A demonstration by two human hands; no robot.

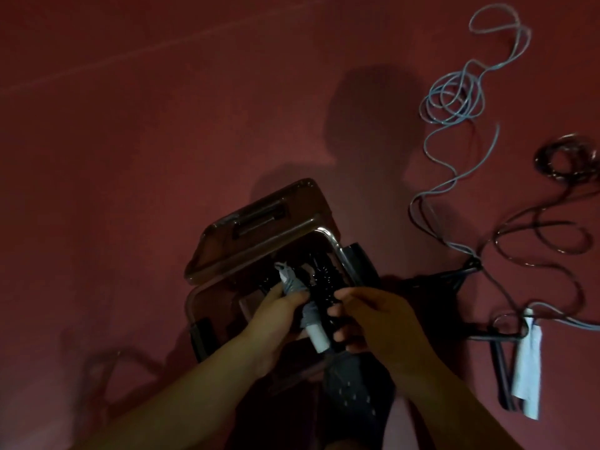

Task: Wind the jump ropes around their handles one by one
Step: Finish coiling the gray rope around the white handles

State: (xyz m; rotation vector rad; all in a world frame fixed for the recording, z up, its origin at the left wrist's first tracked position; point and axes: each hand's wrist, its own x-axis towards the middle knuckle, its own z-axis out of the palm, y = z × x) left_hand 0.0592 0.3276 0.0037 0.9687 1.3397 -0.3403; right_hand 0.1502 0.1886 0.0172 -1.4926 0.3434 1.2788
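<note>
Holding a wound grey rope bundle [293, 280] in the left hand [276, 316], fingers curled round it, while the right hand [363, 316] pinches a black handle [334, 323] over the open box [207, 319], apparently to stow them. Inside lie dark wound ropes. Grey rope [454, 102] and black rope [552, 228] remain loose on the floor [130, 157].
</note>
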